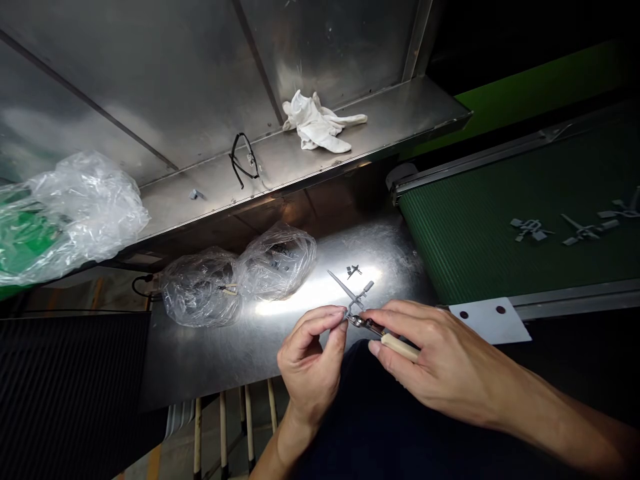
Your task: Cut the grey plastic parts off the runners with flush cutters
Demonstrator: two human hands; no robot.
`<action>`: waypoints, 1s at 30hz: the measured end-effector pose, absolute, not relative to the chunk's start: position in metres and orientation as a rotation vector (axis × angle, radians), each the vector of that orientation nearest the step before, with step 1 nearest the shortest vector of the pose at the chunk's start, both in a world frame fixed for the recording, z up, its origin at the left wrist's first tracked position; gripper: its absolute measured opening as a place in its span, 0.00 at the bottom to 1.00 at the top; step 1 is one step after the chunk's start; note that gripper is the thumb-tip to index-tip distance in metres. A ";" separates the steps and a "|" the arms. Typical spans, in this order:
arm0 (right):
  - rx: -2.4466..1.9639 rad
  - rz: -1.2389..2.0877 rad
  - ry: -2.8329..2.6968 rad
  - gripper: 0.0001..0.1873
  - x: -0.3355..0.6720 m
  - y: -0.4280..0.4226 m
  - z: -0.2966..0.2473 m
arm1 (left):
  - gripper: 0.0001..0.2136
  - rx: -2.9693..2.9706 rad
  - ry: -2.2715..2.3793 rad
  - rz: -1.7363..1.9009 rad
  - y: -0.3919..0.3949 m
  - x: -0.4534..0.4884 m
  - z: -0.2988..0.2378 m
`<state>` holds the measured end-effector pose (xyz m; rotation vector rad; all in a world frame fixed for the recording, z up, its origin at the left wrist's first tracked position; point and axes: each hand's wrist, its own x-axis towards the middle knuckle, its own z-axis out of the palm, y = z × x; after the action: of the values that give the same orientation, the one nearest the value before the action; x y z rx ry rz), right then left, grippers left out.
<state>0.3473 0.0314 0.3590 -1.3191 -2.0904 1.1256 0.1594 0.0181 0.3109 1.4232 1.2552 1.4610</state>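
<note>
Between the thumb and forefinger of my left hand [314, 353] is one end of a grey plastic part with a long pointed sprue [345, 285]. My right hand [430, 353] is closed around cream-handled nippers [400, 347]. The nippers' metal jaws meet the grey part right beside my left fingertips; whether the blades are closed on it is too small to tell. A smaller dark grey piece [354, 271] lies on the metal table just beyond the part.
Two clear plastic bags [277, 263] stand on the metal table [220, 360]. White gloves [320, 123] and black-framed glasses [244, 160] lie on the shelf. A green conveyor belt [480, 233] at right carries several grey parts. A plastic-wrapped green bin [75, 213] is at left.
</note>
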 end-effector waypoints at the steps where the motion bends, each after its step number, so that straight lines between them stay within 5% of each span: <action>1: -1.300 1.119 -2.092 0.12 0.347 0.031 0.359 | 0.15 1.443 1.244 1.470 0.018 0.159 0.311; 9: -1.279 1.217 -2.069 0.08 0.349 0.029 0.361 | 0.19 1.594 1.211 1.501 0.018 0.156 0.308; 30: -1.232 0.763 -2.240 0.07 0.347 0.024 0.358 | 0.21 1.753 1.258 1.555 0.014 0.155 0.308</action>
<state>0.3474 0.0243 0.3581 -1.2325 -2.2403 0.7635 0.1550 0.0142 0.3084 1.7527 1.2582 1.5549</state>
